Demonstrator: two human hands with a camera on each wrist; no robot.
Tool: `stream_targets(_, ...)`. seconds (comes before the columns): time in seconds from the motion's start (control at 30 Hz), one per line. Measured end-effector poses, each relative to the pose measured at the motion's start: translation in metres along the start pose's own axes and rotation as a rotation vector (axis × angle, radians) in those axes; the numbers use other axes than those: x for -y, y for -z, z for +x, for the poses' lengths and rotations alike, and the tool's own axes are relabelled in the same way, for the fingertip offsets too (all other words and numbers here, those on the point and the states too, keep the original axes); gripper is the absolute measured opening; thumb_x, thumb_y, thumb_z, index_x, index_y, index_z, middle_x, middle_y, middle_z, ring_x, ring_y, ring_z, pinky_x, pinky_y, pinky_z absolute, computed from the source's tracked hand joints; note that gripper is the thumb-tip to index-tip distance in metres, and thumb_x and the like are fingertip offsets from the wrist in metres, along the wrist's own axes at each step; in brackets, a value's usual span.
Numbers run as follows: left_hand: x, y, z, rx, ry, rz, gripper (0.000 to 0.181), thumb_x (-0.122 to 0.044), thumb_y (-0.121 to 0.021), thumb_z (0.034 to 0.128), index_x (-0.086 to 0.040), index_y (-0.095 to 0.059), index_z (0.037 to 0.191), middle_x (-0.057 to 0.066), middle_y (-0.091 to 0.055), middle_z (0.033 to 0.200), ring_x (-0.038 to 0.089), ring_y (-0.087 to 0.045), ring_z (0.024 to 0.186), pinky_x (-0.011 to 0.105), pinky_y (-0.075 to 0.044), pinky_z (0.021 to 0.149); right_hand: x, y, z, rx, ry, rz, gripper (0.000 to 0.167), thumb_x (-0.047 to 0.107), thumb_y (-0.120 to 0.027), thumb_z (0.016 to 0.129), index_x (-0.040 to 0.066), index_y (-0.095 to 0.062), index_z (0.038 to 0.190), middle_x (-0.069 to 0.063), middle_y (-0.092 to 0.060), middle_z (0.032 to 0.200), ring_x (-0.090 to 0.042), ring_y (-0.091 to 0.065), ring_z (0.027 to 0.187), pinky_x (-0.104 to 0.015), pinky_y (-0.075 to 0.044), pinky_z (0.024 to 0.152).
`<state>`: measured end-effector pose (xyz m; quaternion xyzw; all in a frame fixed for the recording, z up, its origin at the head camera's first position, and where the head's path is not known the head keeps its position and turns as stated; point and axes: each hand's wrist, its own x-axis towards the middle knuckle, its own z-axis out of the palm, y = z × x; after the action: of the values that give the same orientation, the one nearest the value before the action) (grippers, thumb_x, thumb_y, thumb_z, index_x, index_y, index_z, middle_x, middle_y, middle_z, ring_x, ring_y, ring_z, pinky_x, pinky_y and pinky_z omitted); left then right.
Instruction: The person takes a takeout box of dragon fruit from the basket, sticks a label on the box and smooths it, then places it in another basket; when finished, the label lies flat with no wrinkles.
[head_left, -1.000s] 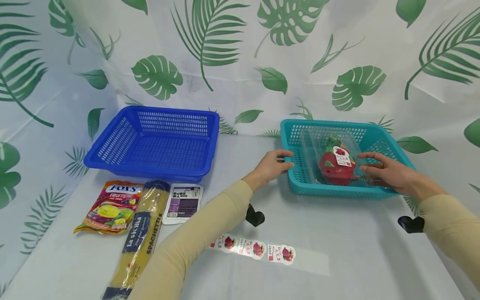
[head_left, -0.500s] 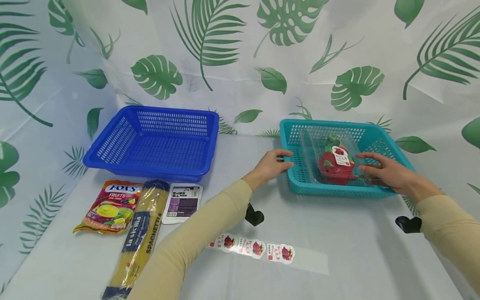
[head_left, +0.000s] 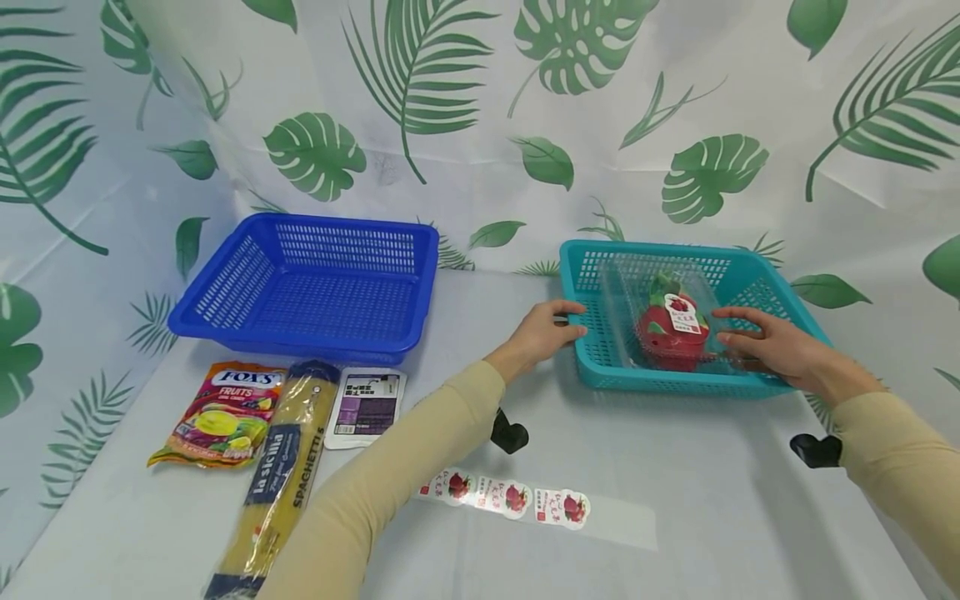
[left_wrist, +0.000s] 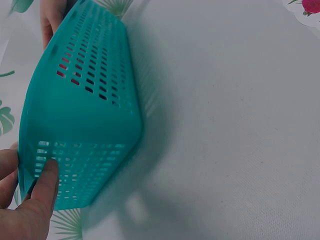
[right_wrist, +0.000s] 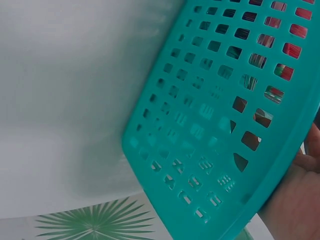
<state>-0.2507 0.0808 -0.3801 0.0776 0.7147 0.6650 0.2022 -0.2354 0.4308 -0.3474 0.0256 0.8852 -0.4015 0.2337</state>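
Observation:
A teal basket [head_left: 592, 371] sits at the back right. At its left rim my left hand [head_left: 542, 333] grips the edge; in the left wrist view the thumb [left_wrist: 47, 182] presses the outside wall. Inside the basket lies a clear plastic box [head_left: 618, 283] holding a red dragon fruit [head_left: 663, 342] with green leaf tips. A white sticker [head_left: 681, 312] with a dragon fruit picture shows over the fruit. My right hand [head_left: 780, 346] reaches over the right front rim and holds the box's right edge, one finger showing through the plastic. The basket wall hides part of that hand in the right wrist view.
A blue basket [head_left: 300, 337] stands at the back left. Before it lie a candy bag [head_left: 225, 417], a spaghetti pack [head_left: 281, 467] and a white-and-purple packet [head_left: 367, 404]. A sticker strip [head_left: 517, 500] lies at the front middle, partly behind my left sleeve.

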Motion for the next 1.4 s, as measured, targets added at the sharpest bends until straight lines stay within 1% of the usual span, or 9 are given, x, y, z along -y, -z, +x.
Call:
stream_targets(0.13, 0.000, 0.000, 0.000, 0.004, -0.003, -0.011, 0.034, -0.007, -0.063, 0.0952, -0.010, -0.061, 0.129, 0.006, -0.056, 0.132, 0.021, -0.059, 0.113, 0.038, -0.050, 0.097, 0.000, 0.000, -0.001, 0.007, 0.005, 0.003, 0.072, 0.038, -0.052, 0.102, 0.006, -0.014, 0.154, -0.034, -0.027, 0.146, -0.024, -0.055, 0.106, -0.028, -0.055, 0.083)
stream_targets(0.4, 0.000, 0.000, 0.000, 0.011, -0.016, -0.002, 0.035, -0.007, -0.063, 0.0957, -0.009, -0.060, 0.130, 0.012, -0.052, 0.138, 0.022, -0.057, 0.117, 0.037, -0.051, 0.095, 0.003, -0.001, -0.002, -0.004, 0.010, 0.009, 0.072, 0.038, -0.051, 0.102, 0.005, -0.013, 0.153, -0.034, -0.031, 0.144, -0.021, -0.057, 0.102, -0.028, -0.055, 0.082)
stream_targets(0.57, 0.002, 0.002, 0.000, 0.009, -0.039, 0.022, 0.035, -0.009, -0.063, 0.0960, -0.009, -0.060, 0.130, 0.011, -0.052, 0.138, 0.022, -0.056, 0.119, 0.035, -0.051, 0.094, 0.005, -0.003, -0.003, -0.006, 0.015, -0.023, 0.071, 0.038, -0.048, 0.103, 0.004, -0.012, 0.154, -0.035, -0.024, 0.147, -0.038, -0.050, 0.116, -0.031, -0.055, 0.085)
stream_targets(0.7, 0.005, 0.007, -0.001, 0.011, -0.076, 0.058, 0.037, -0.014, -0.063, 0.0966, -0.012, -0.059, 0.133, 0.010, -0.050, 0.140, 0.021, -0.054, 0.122, 0.031, -0.052, 0.092, 0.009, -0.002, -0.005, -0.029, 0.015, -0.080, 0.069, 0.038, -0.046, 0.104, 0.001, -0.014, 0.154, -0.037, -0.016, 0.150, -0.052, -0.034, 0.128, -0.049, -0.047, 0.099)
stream_targets(0.83, 0.004, 0.018, -0.001, 0.007, -0.101, 0.113, 0.040, -0.021, -0.064, 0.0967, -0.018, -0.057, 0.136, 0.006, -0.049, 0.140, 0.018, -0.053, 0.125, 0.028, -0.051, 0.092, 0.016, 0.002, -0.007, -0.078, -0.008, -0.130, 0.070, 0.041, -0.044, 0.104, -0.002, -0.019, 0.153, -0.038, -0.010, 0.152, -0.057, -0.026, 0.130, -0.064, -0.032, 0.105)
stream_targets(0.97, 0.002, 0.033, -0.001, -0.019, -0.114, 0.152, 0.041, -0.021, -0.063, 0.0972, -0.017, -0.055, 0.138, 0.007, -0.049, 0.141, 0.019, -0.053, 0.125, 0.029, -0.050, 0.093, 0.024, 0.007, -0.008, -0.130, -0.026, -0.100, 0.075, 0.049, -0.043, 0.102, -0.001, -0.019, 0.153, -0.036, -0.009, 0.153, -0.057, -0.023, 0.131, -0.065, -0.029, 0.106)
stream_targets(1.13, -0.001, 0.051, 0.000, -0.058, -0.126, 0.142, 0.041, -0.018, -0.063, 0.0974, -0.014, -0.055, 0.138, 0.010, -0.048, 0.142, 0.021, -0.054, 0.124, 0.030, -0.050, 0.095, 0.038, 0.007, -0.006, -0.196, -0.035, -0.076, 0.086, 0.062, -0.044, 0.095, 0.004, -0.019, 0.155, -0.033, -0.008, 0.156, -0.056, -0.022, 0.133, -0.066, -0.027, 0.107)
stream_targets(1.23, -0.003, 0.062, 0.001, -0.074, -0.134, 0.143, 0.042, -0.018, -0.062, 0.0974, -0.014, -0.054, 0.139, 0.009, -0.049, 0.140, 0.021, -0.054, 0.123, 0.029, -0.049, 0.095, 0.048, 0.004, -0.005, -0.228, -0.023, -0.042, 0.088, 0.063, -0.045, 0.094, 0.005, -0.019, 0.155, -0.030, -0.009, 0.157, -0.054, -0.021, 0.136, -0.064, -0.025, 0.109)
stream_targets(1.4, -0.008, 0.079, 0.002, -0.098, -0.153, 0.168, 0.042, -0.018, -0.062, 0.0977, -0.014, -0.053, 0.138, 0.008, -0.050, 0.138, 0.022, -0.054, 0.123, 0.029, -0.048, 0.097, 0.065, -0.004, -0.002, -0.262, 0.008, 0.025, 0.082, 0.059, -0.041, 0.097, 0.006, -0.020, 0.155, -0.026, -0.013, 0.158, -0.047, -0.022, 0.140, -0.058, -0.025, 0.112)
